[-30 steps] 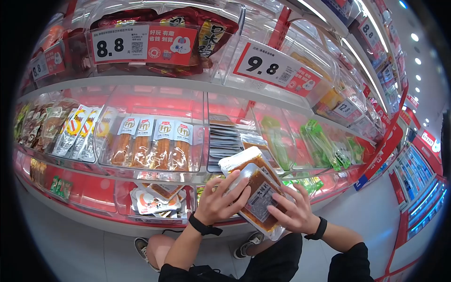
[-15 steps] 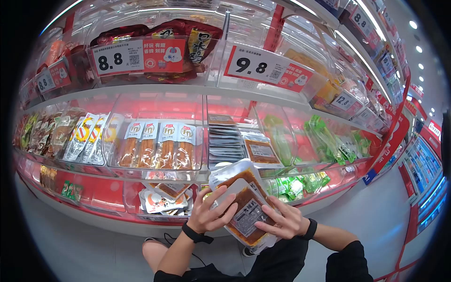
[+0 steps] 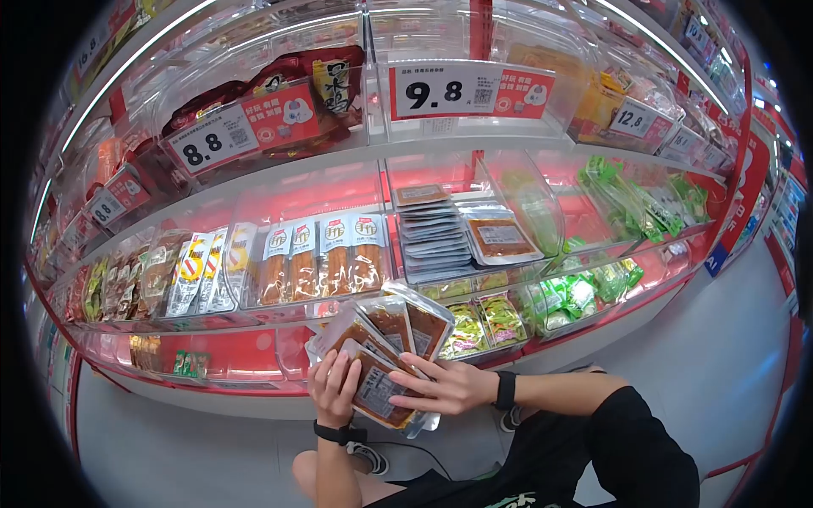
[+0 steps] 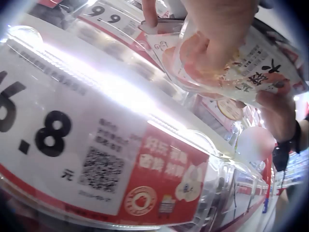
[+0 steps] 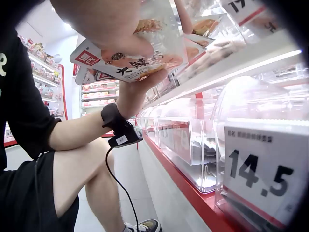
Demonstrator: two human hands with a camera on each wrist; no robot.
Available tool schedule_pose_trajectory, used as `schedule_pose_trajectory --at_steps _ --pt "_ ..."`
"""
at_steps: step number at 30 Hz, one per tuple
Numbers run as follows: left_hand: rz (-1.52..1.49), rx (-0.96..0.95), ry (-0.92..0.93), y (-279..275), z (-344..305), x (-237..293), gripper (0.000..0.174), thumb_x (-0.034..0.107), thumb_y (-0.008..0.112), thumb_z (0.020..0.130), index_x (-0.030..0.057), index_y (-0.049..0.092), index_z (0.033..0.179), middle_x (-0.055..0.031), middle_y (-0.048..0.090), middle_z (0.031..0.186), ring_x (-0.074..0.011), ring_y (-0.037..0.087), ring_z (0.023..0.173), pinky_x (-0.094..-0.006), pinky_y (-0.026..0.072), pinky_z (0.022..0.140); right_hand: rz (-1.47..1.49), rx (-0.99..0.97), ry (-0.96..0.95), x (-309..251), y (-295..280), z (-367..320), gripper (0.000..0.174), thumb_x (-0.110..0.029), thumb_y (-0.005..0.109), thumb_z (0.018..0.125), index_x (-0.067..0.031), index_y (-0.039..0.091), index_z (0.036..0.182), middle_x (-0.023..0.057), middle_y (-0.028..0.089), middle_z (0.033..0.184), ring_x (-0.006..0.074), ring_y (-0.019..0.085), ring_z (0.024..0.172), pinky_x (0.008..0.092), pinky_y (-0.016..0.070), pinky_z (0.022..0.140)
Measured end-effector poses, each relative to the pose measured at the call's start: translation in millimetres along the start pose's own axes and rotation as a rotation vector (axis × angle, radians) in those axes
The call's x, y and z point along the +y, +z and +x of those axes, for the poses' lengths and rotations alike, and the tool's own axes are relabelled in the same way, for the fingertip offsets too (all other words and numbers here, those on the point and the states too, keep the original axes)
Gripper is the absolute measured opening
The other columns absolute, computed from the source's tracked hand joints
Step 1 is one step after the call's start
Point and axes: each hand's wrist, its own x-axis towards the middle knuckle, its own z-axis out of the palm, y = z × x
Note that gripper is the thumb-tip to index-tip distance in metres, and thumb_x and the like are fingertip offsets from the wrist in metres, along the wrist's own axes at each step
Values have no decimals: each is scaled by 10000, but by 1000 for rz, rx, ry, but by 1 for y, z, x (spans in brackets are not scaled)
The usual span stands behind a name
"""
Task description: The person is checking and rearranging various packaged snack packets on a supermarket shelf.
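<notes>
a person crouches on the floor in front of a shop shelf [image 3: 339, 165] and holds a fan of flat brown packets [image 3: 398, 323] in the air just below the middle row of bins, close to the chest. the left hand [image 3: 333, 388] is closed round the left edge of the bundle, fingers curled over it. the right hand [image 3: 445, 388] has its fingers laid across the front packet [image 3: 378, 394] with the thumb on top, so it seems to be pinching that one. by the look of it the packets are being squared up or sorted in hand, none of them yet set down. placing one would call for a firm hold on the rest with the left hand while the right draws a single packet free and lifts it over a bin's clear front wall. a likely home is the bin just above, where a stack of like packets [image 3: 434, 241] stands beside one lying flat [image 3: 500, 239]. the slippery film could let the fan slide apart. around them are orange sausage packs [image 3: 322, 267] to the left, green snack bags [image 3: 584, 292] to the right, and the price tags 9.8 [image 3: 470, 91] and 8.8 [image 3: 246, 131] above.
</notes>
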Motion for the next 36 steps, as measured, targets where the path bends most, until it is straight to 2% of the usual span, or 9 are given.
schedule_pose_trajectory --at_steps 2,4,9,12,16,21,30,34,36 --pt "50 -91 -93 -2 -9 -10 330 105 555 816 105 619 1140 -86 573 1201 -292 543 1111 -401 447 821 -10 -14 -11 6 25 6 485 -42 523 795 -78 508 1278 193 426 1377 357 449 1251 286 564 577" --pt "67 -109 -131 -4 -16 -20 352 105 551 807 103 618 1153 -87 561 1220 -294 531 1126 -406 440 839 -3 -36 -29 11 41 13 500 -32 527 786 -86 505 1282 191 422 1382 353 444 1256 288 570 582" --pt "73 -162 -182 -12 -22 -29 390 116 576 755 89 626 1140 -91 569 1191 -289 535 1092 -420 437 857 111 -51 0 10 64 18 553 -60 561 754 -100 486 1301 176 400 1396 352 422 1272 377 538 836" --pt "53 -260 -228 -19 -26 -30 445 127 606 710 95 626 1154 -87 577 1170 -290 539 1057 -420 438 866 274 -97 55 8 78 19 595 -49 586 726 -112 477 1308 183 384 1400 364 397 1284 360 545 817" --pt "44 -310 -274 -26 -27 -33 471 147 629 693 111 626 1163 -79 585 1157 -293 539 1049 -419 441 868 486 -211 188 7 75 26 727 31 644 626 -111 465 1316 85 376 1428 279 361 1322 334 555 812" --pt "3 -370 -304 -35 -23 -37 479 175 660 662 118 638 1137 -74 601 1111 -295 545 1018 -418 452 851 814 -86 356 6 85 27 696 48 669 636 -69 486 1297 89 455 1372 271 366 1319 374 426 1014" --pt "47 -418 -318 -46 -19 -45 492 195 687 629 95 645 1109 -82 611 1068 -316 545 994 -428 435 873 1080 -174 439 11 96 34 866 131 590 560 -77 392 1377 105 378 1433 269 260 1377 365 299 1106" --pt "-30 -401 -426 -42 -22 -50 511 30 663 554 73 644 1063 -97 607 1042 -328 539 1026 -438 425 891 1391 -237 652 20 122 33 748 70 588 659 -95 409 1366 160 488 1330 302 485 1220 328 370 1029" --pt "-35 -362 -463 -32 -26 -54 531 -34 633 530 78 638 1048 -90 598 1061 -318 534 1047 -425 428 892 1276 -216 656 28 133 34 726 71 597 666 -80 415 1352 172 509 1296 308 490 1207 324 371 1023"
